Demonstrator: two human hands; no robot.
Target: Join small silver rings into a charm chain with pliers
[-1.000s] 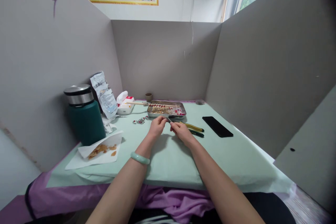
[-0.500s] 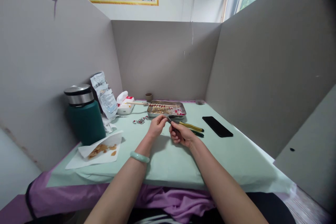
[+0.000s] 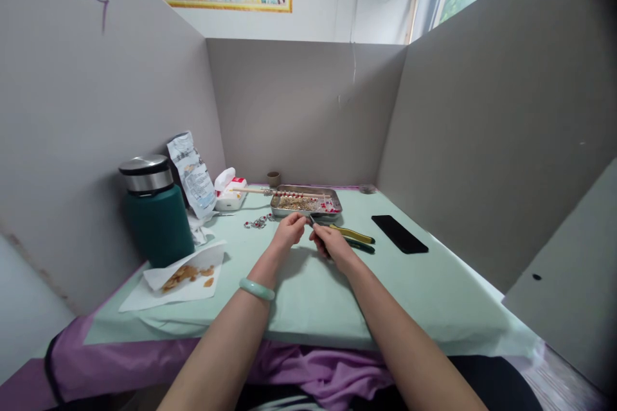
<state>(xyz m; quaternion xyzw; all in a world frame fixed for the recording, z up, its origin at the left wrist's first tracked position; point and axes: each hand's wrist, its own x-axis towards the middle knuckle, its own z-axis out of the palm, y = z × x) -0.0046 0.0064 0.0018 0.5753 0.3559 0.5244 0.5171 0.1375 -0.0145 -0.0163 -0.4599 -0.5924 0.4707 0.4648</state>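
Observation:
My left hand (image 3: 289, 230), with a pale green bangle (image 3: 257, 289) on the wrist, is closed in a pinch; whatever sits between the fingertips is too small to make out. My right hand (image 3: 331, 245) wraps round slim dark pliers (image 3: 312, 220), mostly covered by the fingers, their tip meeting the left fingertips. Behind the right hand lie larger pliers with one yellow and one green handle (image 3: 354, 234). Beyond both hands is a metal tray (image 3: 282, 212) of small gold and red pieces. A beaded chain (image 3: 259, 221) rests to the left of it.
A stick strung with red beads (image 3: 299, 194) spans the tray. On the left stand a green flask (image 3: 158, 225), a pouch (image 3: 193, 173) and a tissue pack (image 3: 231, 196); paper with brown flakes (image 3: 186, 277) lies in front. A black phone (image 3: 400, 234) is at right. Grey partitions (image 3: 303, 109) enclose the table.
My right hand has turned slightly, its fingers curling further under the pliers. The left hand stays nearly in place, still pinching. The view has shifted very slightly.

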